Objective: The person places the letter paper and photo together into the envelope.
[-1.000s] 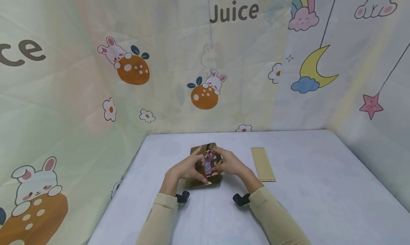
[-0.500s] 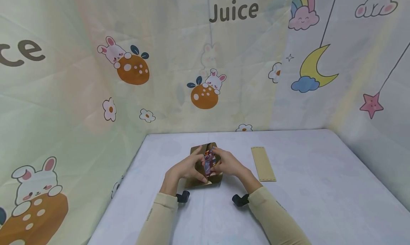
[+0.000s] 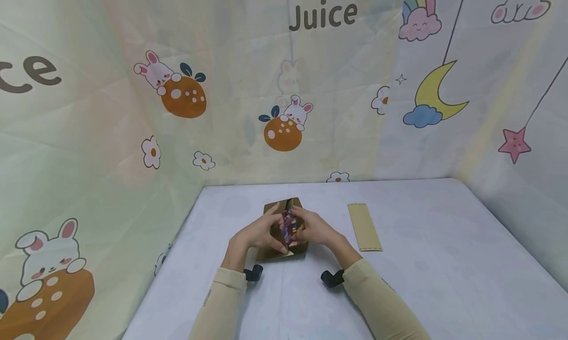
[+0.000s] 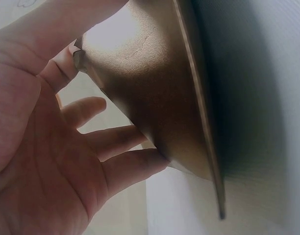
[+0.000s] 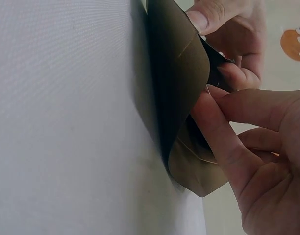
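A brown, leathery pouch [image 3: 270, 253] sits on the white table, its mouth spread apart. My left hand [image 3: 258, 234] grips the pouch's edge between thumb and fingers; the left wrist view shows its bowed brown side [image 4: 140, 73]. A colourful card [image 3: 290, 226] with a cartoon figure shows between the two hands, partly hidden by them. My right hand [image 3: 317, 226] pinches this card by its right side. In the right wrist view, the fingertips of the right hand [image 5: 258, 147] reach into the gap between the pouch's brown flaps [image 5: 182, 54]; the card itself is hard to make out there.
A flat tan strip [image 3: 365, 227] with stitched-looking ends lies on the table [image 3: 443, 261] to the right of the hands. Cloth walls [image 3: 239, 83] printed with rabbits stand behind the table and at both sides.
The right hand has shifted slightly left, taking the card with it. Less of the card's face shows now. The left hand and the pouch stay nearly where they were.
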`<state>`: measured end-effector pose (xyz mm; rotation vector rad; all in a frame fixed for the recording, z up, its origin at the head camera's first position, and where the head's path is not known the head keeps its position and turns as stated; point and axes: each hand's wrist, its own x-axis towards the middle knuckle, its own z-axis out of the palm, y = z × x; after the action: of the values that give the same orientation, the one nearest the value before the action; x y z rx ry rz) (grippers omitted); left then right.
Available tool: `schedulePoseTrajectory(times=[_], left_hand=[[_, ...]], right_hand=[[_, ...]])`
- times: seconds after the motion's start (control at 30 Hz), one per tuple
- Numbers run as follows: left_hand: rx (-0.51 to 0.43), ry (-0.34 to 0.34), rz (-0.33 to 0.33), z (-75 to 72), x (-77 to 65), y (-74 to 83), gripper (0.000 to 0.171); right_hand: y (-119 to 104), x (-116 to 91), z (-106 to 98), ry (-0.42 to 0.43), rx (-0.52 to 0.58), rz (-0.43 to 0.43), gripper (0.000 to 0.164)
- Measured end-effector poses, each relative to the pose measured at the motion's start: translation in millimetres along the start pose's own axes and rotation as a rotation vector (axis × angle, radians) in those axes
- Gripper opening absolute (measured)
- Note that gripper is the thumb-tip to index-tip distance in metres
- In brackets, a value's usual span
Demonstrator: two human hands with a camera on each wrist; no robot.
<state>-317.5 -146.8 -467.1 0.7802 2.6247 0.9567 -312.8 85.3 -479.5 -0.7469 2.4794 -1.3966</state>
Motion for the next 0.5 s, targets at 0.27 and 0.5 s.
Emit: schedulePoseTrajectory(times=[0.27, 0.5], left_hand=[[-0.005, 0.0, 0.009, 1.0, -0.3, -0.2, 0.054], [-0.006, 0.003, 0.001, 1.3, -0.8, 1.0, 0.054]], right_hand=[[0.2, 1.4, 3.8, -0.01, 0.016, 0.0, 0.087], [-0.3, 3.3, 6.8, -0.012, 0.047, -0.005, 0.085]])
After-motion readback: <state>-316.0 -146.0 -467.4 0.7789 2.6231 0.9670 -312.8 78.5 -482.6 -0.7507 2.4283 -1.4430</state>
